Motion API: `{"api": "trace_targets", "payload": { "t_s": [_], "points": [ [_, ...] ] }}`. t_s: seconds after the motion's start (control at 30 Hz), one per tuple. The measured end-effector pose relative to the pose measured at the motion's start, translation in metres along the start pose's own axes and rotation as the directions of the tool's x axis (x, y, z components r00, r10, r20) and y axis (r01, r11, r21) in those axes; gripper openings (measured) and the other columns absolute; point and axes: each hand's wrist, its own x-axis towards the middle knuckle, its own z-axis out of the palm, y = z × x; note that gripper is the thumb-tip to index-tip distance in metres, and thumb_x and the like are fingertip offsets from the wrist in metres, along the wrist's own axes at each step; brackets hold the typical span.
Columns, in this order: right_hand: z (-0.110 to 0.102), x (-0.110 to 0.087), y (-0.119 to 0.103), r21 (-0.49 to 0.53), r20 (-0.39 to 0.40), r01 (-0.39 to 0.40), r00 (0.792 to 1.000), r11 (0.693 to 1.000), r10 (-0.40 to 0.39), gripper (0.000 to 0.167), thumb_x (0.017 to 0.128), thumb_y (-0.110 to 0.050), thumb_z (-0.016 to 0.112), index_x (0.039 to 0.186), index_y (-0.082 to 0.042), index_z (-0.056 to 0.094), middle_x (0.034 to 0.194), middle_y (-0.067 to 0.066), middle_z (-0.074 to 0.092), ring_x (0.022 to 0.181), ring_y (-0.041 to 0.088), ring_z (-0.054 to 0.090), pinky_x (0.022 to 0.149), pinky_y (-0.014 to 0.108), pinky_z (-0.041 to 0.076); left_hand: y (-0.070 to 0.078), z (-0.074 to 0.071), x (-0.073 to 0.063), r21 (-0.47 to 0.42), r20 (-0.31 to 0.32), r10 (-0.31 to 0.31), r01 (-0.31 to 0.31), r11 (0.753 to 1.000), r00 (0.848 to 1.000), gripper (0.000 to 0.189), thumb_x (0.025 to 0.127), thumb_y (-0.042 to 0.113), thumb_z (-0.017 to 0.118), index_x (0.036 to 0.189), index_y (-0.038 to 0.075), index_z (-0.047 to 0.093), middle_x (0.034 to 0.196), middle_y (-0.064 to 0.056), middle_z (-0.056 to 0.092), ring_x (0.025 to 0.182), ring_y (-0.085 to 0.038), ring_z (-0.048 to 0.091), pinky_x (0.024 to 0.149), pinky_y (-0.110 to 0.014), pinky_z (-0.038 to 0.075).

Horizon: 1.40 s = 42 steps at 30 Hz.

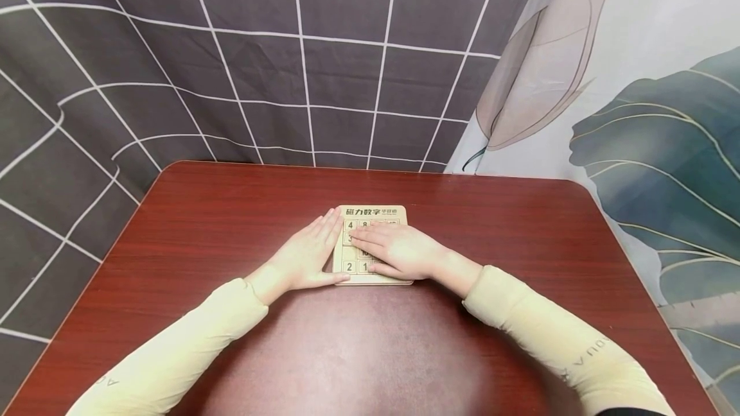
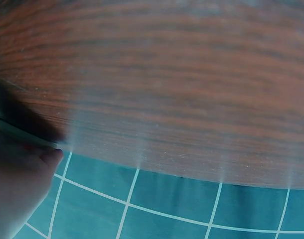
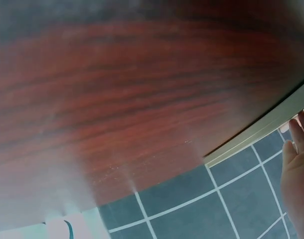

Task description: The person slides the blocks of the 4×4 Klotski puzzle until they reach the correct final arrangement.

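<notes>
A cream-coloured number sliding puzzle point(image 1: 372, 212) lies flat on the table, Chinese lettering along its far edge. My left hand point(image 1: 306, 254) rests along the puzzle's left side, fingers straight and thumb stretched toward the near left corner. Over the tiles lies my right hand point(image 1: 407, 251), fingers extended to the left, covering much of the right part. The tiles 4 point(image 1: 349, 225), 3 point(image 1: 349, 239) and 2 point(image 1: 349, 267) show at the left, with a bare slot between 3 and 2. In the right wrist view, the puzzle's side edge point(image 3: 256, 134) runs beside the right hand.
The reddish-brown wooden table point(image 1: 231, 210) extends around the puzzle on all sides. A dark grey curtain with white grid lines point(image 1: 341, 76) hangs behind it, and a pale curtain with leaf shapes point(image 1: 537, 69) hangs at the right.
</notes>
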Motion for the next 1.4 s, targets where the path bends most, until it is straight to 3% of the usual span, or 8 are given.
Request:
{"api": "trace_targets", "payload": {
  "t_s": [0.2, 0.4, 0.6, 1.1, 1.4],
  "points": [
    [0.000, -0.002, -0.004, 0.007, -0.002, 0.017, 1.000, 1.000, -0.017, 0.059, 0.107, -0.036, 0.060, 0.156, -0.005, 0.052, 0.161, 0.011, 0.055, 0.150, 0.026, 0.053, 0.127, 0.042, 0.042, 0.000, 0.000, 0.001, -0.002, 0.002, -0.002, 0.002, 1.000, 1.000, 0.111, 0.096, 0.069, 0.059, 0.162, -0.014, 0.025, 0.172, -0.031, 0.023, 0.163, -0.041, 0.024, 0.134, -0.047, 0.028],
    [-0.003, -0.009, -0.019, 0.011, -0.033, 0.095, 0.995, 0.995, -0.094, 0.063, 0.105, -0.040, 0.062, 0.155, -0.004, 0.053, 0.158, 0.009, 0.058, 0.149, 0.025, 0.054, 0.127, 0.042, 0.043, 0.000, -0.002, 0.000, 0.002, 0.005, -0.002, 0.002, 1.000, 1.000, 0.112, 0.096, 0.069, 0.059, 0.162, -0.014, 0.024, 0.173, -0.031, 0.022, 0.163, -0.042, 0.024, 0.134, -0.048, 0.028],
    [-0.002, -0.013, -0.029, -0.027, -0.006, 0.137, 0.991, 0.990, -0.137, 0.064, 0.107, -0.044, 0.058, 0.157, -0.004, 0.051, 0.159, 0.008, 0.057, 0.149, 0.024, 0.054, 0.126, 0.041, 0.043, 0.000, -0.002, 0.000, 0.016, -0.014, 0.005, -0.005, 1.000, 1.000, 0.113, 0.095, 0.069, 0.061, 0.161, -0.015, 0.026, 0.172, -0.033, 0.022, 0.162, -0.043, 0.026, 0.134, -0.048, 0.029],
    [-0.002, -0.005, -0.016, -0.043, 0.007, 0.064, 0.998, 0.997, -0.064, 0.062, 0.107, -0.042, 0.059, 0.156, -0.005, 0.053, 0.159, 0.010, 0.057, 0.150, 0.025, 0.053, 0.127, 0.042, 0.042, 0.001, -0.002, 0.001, 0.002, 0.003, 0.002, -0.002, 1.000, 1.000, 0.112, 0.096, 0.069, 0.060, 0.162, -0.014, 0.025, 0.172, -0.031, 0.022, 0.163, -0.042, 0.024, 0.134, -0.048, 0.028],
    [-0.008, -0.021, -0.022, -0.016, -0.015, 0.058, 0.998, 0.998, -0.058, 0.064, 0.106, -0.041, 0.062, 0.157, -0.004, 0.051, 0.161, 0.010, 0.055, 0.150, 0.026, 0.052, 0.126, 0.043, 0.044, 0.000, 0.001, 0.001, 0.010, -0.013, 0.007, -0.006, 1.000, 1.000, 0.112, 0.095, 0.068, 0.061, 0.162, -0.015, 0.025, 0.172, -0.032, 0.023, 0.163, -0.041, 0.026, 0.134, -0.047, 0.029]
  ]
}}
